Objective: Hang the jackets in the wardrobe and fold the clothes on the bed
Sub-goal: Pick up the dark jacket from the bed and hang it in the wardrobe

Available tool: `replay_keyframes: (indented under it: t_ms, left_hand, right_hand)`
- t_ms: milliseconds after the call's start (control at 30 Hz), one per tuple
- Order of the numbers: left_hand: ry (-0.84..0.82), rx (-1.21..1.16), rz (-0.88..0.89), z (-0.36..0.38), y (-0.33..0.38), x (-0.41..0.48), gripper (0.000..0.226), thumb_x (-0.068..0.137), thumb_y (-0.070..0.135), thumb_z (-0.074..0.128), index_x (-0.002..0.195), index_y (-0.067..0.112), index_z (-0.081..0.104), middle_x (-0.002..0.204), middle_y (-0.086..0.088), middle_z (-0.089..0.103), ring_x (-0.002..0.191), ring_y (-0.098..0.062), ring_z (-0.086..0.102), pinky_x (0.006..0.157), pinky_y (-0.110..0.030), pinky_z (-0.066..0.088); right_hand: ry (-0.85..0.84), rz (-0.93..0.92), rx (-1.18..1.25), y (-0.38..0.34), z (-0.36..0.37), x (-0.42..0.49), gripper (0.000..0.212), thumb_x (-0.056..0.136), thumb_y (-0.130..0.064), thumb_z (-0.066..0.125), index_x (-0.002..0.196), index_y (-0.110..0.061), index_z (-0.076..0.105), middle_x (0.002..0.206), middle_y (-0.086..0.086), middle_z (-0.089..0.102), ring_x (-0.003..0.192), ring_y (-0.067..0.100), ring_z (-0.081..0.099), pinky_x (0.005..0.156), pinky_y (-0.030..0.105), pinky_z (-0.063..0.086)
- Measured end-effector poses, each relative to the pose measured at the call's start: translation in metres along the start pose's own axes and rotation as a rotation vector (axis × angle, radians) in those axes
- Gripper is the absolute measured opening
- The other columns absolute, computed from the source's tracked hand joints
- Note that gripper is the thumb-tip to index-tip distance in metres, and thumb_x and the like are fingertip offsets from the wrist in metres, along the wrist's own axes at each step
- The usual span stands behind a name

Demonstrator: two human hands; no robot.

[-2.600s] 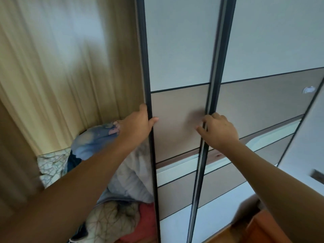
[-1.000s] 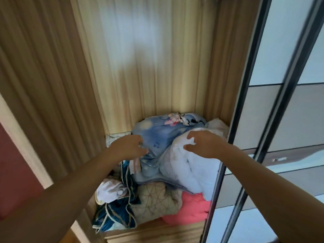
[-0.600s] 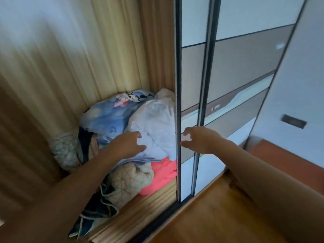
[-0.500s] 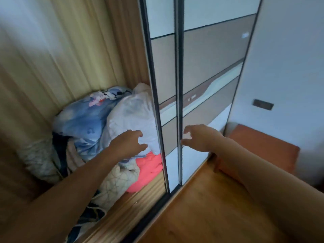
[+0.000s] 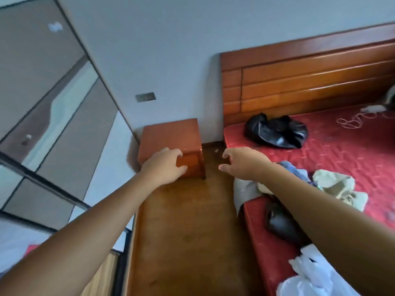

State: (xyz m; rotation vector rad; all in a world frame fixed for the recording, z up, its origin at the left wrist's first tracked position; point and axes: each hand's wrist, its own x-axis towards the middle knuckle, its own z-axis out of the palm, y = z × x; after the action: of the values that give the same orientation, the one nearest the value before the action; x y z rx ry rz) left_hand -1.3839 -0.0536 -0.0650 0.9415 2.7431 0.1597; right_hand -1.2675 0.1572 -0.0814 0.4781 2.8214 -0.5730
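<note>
The wardrobe (image 5: 70,116) fills my nine to eleven o'clock. The bed (image 5: 352,150) takes one to four, its clothes (image 5: 335,185) heaped unfolded along the near edge at three, one piece drooping over the side, left there, I judge, for sorting. My left hand (image 5: 164,165) and right hand (image 5: 243,163) hover near twelve, fingers (image 5: 171,151) loosely curled and released, holding nothing, probably poised for the clothes.

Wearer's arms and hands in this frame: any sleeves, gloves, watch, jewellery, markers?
The left hand and right hand are bare: no gloves, no rings visible. The left forearm and right forearm are bare as well: no sleeve, watch, band, marker or cable shows anywhere up to the frame edge.
</note>
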Motion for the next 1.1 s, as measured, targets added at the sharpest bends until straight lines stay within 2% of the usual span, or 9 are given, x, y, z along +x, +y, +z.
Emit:
replay_keyframes:
  t_ms: [133,267,433,533,633,733,833,933,1100]
  left_hand:
    - [-0.062,0.045,0.206,0.035,0.124,0.044,0.053,0.093,0.051,0.060,0.141,0.030,0.051,0.135,-0.003,0.054,0.117,-0.026,0.058,0.091,-0.039,0.052]
    - [-0.133,0.072,0.399,0.072,0.232,0.072,0.054,0.092,0.049,0.061,0.141,0.029,0.051,0.134,-0.007,0.052,0.120,-0.030,0.057,0.096,-0.040,0.049]
    - [-0.231,0.137,0.615,0.110,0.338,0.094,0.054,0.089,0.044,0.064,0.138,0.026,0.052,0.129,-0.012,0.054,0.121,-0.035,0.056,0.100,-0.042,0.046]
    - [-0.283,0.170,0.752,0.132,0.393,0.097,0.047,0.088,0.041,0.063,0.132,0.027,0.055,0.122,-0.011,0.054,0.116,-0.035,0.057,0.097,-0.042,0.047]
    - [-0.321,0.217,0.908,0.155,0.445,0.093,0.049,0.086,0.040,0.062,0.133,0.027,0.056,0.122,-0.011,0.056,0.115,-0.035,0.057,0.095,-0.045,0.049]
    - [-0.386,0.250,1.085,0.179,0.489,0.085,0.055,0.087,0.040,0.061,0.139,0.024,0.052,0.131,-0.011,0.057,0.115,-0.033,0.059,0.093,-0.047,0.051]
    - [-0.445,0.268,1.237,0.202,0.522,0.069,0.055,0.089,0.043,0.060,0.139,0.023,0.052,0.132,-0.010,0.054,0.115,-0.031,0.058,0.091,-0.047,0.052]
    - [-0.475,0.299,1.378,0.220,0.545,0.045,0.054,0.087,0.046,0.059,0.136,0.024,0.052,0.127,-0.008,0.053,0.115,-0.031,0.056,0.092,-0.046,0.051]
    - [-0.555,0.343,1.564,0.245,0.572,-0.002,0.058,0.087,0.046,0.061,0.141,0.028,0.049,0.132,-0.005,0.050,0.119,-0.028,0.054,0.096,-0.048,0.051]
  right_hand:
    - [0.080,0.235,0.059,0.123,-0.009,-0.050,0.049,0.088,-0.057,0.060,0.127,-0.028,0.061,0.125,0.002,0.067,0.116,0.030,0.061,0.092,0.040,0.051]
    - [0.109,0.417,0.141,0.223,-0.005,-0.106,0.034,0.089,-0.051,0.060,0.110,-0.025,0.061,0.108,0.004,0.066,0.107,0.034,0.064,0.078,0.036,0.046]
    - [0.169,0.648,0.215,0.306,0.011,-0.178,0.045,0.093,-0.052,0.057,0.129,-0.026,0.060,0.124,0.007,0.066,0.114,0.033,0.061,0.086,0.038,0.048]
    - [0.178,0.788,0.270,0.338,0.023,-0.222,0.050,0.093,-0.057,0.057,0.135,-0.029,0.057,0.126,0.002,0.066,0.112,0.029,0.063,0.083,0.036,0.049]
    - [0.232,0.934,0.332,0.354,0.032,-0.265,0.053,0.091,-0.060,0.057,0.132,-0.026,0.059,0.122,0.001,0.068,0.110,0.028,0.063,0.089,0.039,0.053]
    - [0.304,1.106,0.377,0.354,0.046,-0.302,0.047,0.092,-0.054,0.059,0.128,-0.023,0.061,0.124,-0.001,0.066,0.113,0.026,0.061,0.090,0.038,0.052]
    - [0.332,1.274,0.427,0.341,0.066,-0.335,0.042,0.092,-0.053,0.058,0.119,-0.021,0.062,0.116,-0.001,0.067,0.105,0.024,0.061,0.089,0.040,0.053]
    - [0.357,1.438,0.484,0.320,0.084,-0.363,0.043,0.091,-0.054,0.058,0.125,-0.026,0.061,0.119,-0.004,0.066,0.110,0.022,0.061,0.092,0.041,0.052]
    - [0.364,1.617,0.525,0.285,0.111,-0.407,0.048,0.093,-0.055,0.056,0.133,-0.028,0.057,0.128,-0.004,0.064,0.116,0.021,0.060,0.093,0.043,0.052]
